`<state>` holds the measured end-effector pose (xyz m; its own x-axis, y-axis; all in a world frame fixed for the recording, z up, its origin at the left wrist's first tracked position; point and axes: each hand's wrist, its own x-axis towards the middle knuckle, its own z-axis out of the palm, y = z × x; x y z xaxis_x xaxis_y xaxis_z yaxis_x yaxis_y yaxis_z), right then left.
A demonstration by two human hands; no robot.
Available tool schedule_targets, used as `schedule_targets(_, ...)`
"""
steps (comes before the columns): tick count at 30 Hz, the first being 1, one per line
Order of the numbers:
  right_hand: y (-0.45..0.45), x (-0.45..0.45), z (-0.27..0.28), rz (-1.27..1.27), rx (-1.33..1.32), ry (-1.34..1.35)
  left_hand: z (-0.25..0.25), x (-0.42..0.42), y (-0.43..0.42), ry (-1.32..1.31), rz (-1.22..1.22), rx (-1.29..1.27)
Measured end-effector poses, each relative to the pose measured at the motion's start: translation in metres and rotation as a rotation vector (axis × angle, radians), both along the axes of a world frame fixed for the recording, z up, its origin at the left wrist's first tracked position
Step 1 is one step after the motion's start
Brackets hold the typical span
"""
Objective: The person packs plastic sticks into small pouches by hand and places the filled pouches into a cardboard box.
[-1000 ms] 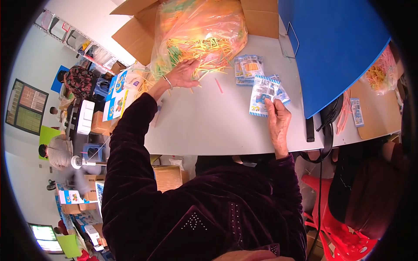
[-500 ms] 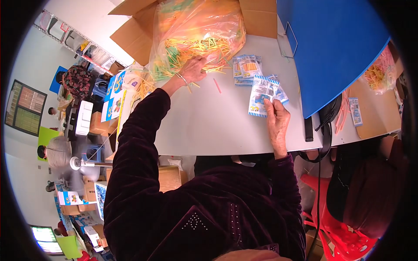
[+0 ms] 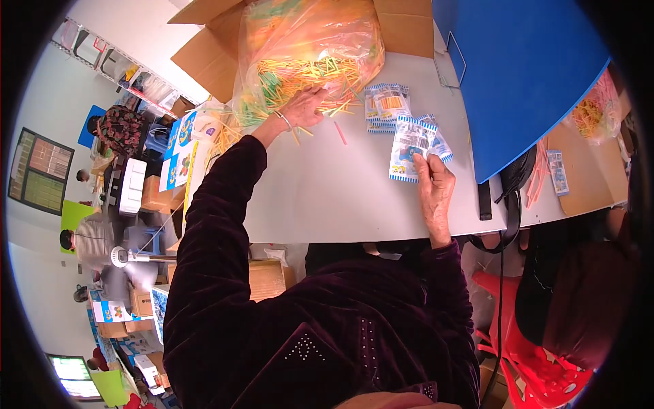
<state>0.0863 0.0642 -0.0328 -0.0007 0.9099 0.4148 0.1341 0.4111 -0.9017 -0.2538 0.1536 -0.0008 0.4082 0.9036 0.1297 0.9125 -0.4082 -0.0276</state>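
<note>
My right hand [image 3: 434, 187] pinches the lower right corner of a blue-and-white printed packet [image 3: 407, 143], held above the table. Behind it lie several similar packets [image 3: 387, 102], partly overlapping. At the near edge of a heap of thin coloured sticks [image 3: 306, 73] is my left hand [image 3: 301, 109], fingers stretched out and touching the sticks. Yellow, orange, green and pink sticks spill from a clear plastic bag [image 3: 310, 31]. One pink stick [image 3: 340, 133] lies apart on the table, to the right of my left hand.
The bag rests in an open cardboard box [image 3: 405, 27] on the white table [image 3: 327, 198]. A blue panel [image 3: 524, 75] stands at the right, with another person beyond it near a red stool [image 3: 524, 341]. A fan [image 3: 121, 257] is at the left.
My left hand's fingers have spread slightly over the sticks. My right hand and its packet have barely shifted.
</note>
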Motion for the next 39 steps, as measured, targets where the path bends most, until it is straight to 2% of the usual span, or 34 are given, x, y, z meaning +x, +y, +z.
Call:
schedule_targets(3,-0.001,-0.001,0.003,0.005,-0.012,0.008,0.007,0.0,0.002,-0.025,-0.083,-0.006)
schedule_targets(6,0.0,0.0,0.003,0.004,-0.015,0.005,0.01,0.0,0.003,-0.002,-0.126,-0.138)
schedule_targets(8,-0.001,0.0,0.001,-0.003,-0.015,-0.007,0.013,0.0,-0.007,-0.021,-0.181,-0.018)
schedule_targets(10,0.001,-0.001,0.0,0.0,0.035,0.016,0.021,0.002,-0.013,-0.019,-0.187,-0.031)
schedule_targets(12,-0.006,-0.002,0.011,0.05,-0.07,0.113,0.018,0.003,-0.02,0.021,-0.196,0.022)
schedule_targets(13,0.0,-0.005,-0.008,0.0,-0.057,0.002,0.013,-0.002,-0.02,0.052,-0.213,0.103)
schedule_targets(14,0.004,-0.012,-0.015,-0.008,0.124,0.116,0.009,-0.002,-0.02,0.065,-0.161,0.067)
schedule_targets(15,0.003,-0.013,-0.016,-0.023,0.087,0.025,-0.001,-0.006,-0.022,0.075,-0.112,0.027)
schedule_targets(16,-0.002,-0.009,-0.007,-0.018,0.045,0.001,-0.013,-0.009,-0.022,0.109,-0.146,0.11)
schedule_targets(17,0.0,-0.016,-0.013,-0.022,0.066,0.096,-0.007,0.001,-0.024,0.141,-0.083,0.093)
schedule_targets(18,-0.002,-0.011,-0.005,-0.016,0.123,0.037,0.023,0.031,-0.037,0.307,-0.013,0.1)
schedule_targets(19,-0.002,-0.009,-0.004,-0.001,0.124,0.027,0.023,0.036,-0.037,0.228,-0.068,0.137)
schedule_targets(23,0.0,-0.006,0.0,0.031,0.18,0.023,-0.015,0.015,-0.02,0.185,-0.135,0.286)
schedule_targets(26,-0.005,0.0,0.006,0.082,0.135,-0.014,-0.02,0.014,-0.009,0.187,-0.068,0.219)
schedule_targets(28,-0.004,-0.002,0.007,0.089,0.117,0.003,-0.008,0.021,-0.006,0.207,0.092,-0.057)
schedule_targets(32,-0.005,-0.003,0.004,0.099,0.118,0.026,-0.02,0.011,0.006,0.145,0.114,-0.071)
schedule_targets(34,-0.005,-0.003,0.005,0.094,0.127,0.021,-0.036,0.001,0.01,0.088,0.037,0.153)
schedule_targets(37,-0.005,-0.004,0.005,0.105,0.133,0.024,-0.041,0.003,0.011,0.004,0.035,0.28)
schedule_targets(39,-0.004,-0.004,0.005,0.09,0.154,0.014,-0.032,0.01,0.008,-0.057,0.021,0.246)
